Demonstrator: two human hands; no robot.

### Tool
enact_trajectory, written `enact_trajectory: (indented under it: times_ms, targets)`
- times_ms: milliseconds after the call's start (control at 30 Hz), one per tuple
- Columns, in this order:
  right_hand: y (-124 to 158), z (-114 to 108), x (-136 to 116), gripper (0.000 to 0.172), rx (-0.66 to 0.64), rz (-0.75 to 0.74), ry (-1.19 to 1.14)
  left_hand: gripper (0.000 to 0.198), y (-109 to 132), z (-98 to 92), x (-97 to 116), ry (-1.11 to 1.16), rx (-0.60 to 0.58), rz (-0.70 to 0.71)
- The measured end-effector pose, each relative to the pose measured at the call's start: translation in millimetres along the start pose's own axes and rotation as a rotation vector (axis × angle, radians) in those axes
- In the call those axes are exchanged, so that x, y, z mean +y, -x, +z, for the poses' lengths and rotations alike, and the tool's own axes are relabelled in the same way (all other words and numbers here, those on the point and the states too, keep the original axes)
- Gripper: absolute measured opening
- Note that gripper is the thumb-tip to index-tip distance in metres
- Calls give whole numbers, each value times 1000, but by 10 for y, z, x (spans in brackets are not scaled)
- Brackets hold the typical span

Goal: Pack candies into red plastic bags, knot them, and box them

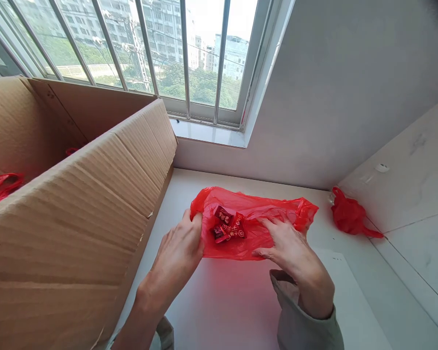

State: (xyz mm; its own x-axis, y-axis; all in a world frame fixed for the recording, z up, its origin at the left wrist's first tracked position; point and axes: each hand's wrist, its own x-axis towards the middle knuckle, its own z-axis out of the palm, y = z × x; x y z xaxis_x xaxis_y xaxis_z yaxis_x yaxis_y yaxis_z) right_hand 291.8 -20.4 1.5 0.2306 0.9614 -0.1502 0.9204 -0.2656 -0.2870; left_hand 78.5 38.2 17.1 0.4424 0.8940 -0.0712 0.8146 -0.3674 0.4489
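A thin red plastic bag (263, 214) lies on the white tabletop (226, 301) in front of me. Several small dark red wrapped candies (228, 224) show through it near its left end. My left hand (178, 255) pinches the bag's left edge, thumb and fingers closed on the plastic. My right hand (290, 250) rests on the bag's middle, fingers spread and pressing down on the plastic.
A large open cardboard box (80, 204) stands along the left, with red bags (0, 187) inside it. A knotted red bag (348, 216) lies at the right by the wall. A barred window (149, 48) is behind.
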Motion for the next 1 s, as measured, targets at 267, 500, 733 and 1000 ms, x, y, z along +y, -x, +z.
enact_trajectory:
  times_ms: [267,500,733,1000]
  targets:
    - [25,47,-80,48,-24,-146,18,20,61,66,5,99,41,122]
    - [-395,326,-254,34,-78,-244,75,27,62,78,4,33,-28,125]
    - [-534,494,-233,20,-87,-238,-69,32,80,55,81,16,-87,115]
    - [-575,547,-199,26,-104,-276,-120,30,90,62,28,-4,-73,105]
